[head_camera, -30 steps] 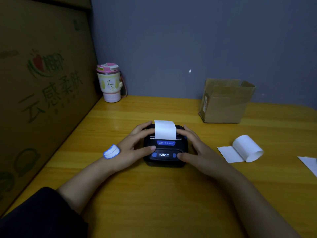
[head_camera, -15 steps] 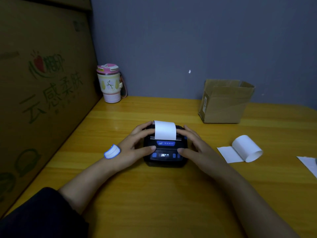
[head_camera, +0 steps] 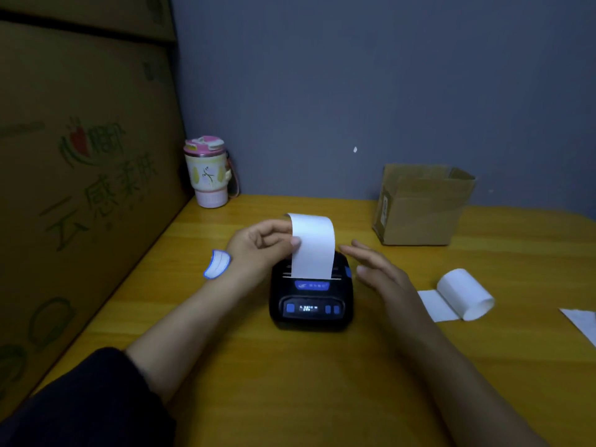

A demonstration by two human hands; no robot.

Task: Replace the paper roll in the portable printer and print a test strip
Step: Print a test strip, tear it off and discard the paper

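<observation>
Pinched in the left hand's [head_camera: 258, 245] grip, the paper strip [head_camera: 312, 246] rises lengthwise from the printer [head_camera: 311, 304] mid-surface; the right hand [head_camera: 377, 272], open and empty, hovers just beside.

Pretty dim room: plain blue-grey wall [head_camera: 371, 91] at the back, glossy yellow wooden desk [head_camera: 290, 382], and a big printed cardboard panel [head_camera: 80, 172] standing along the left side.
</observation>
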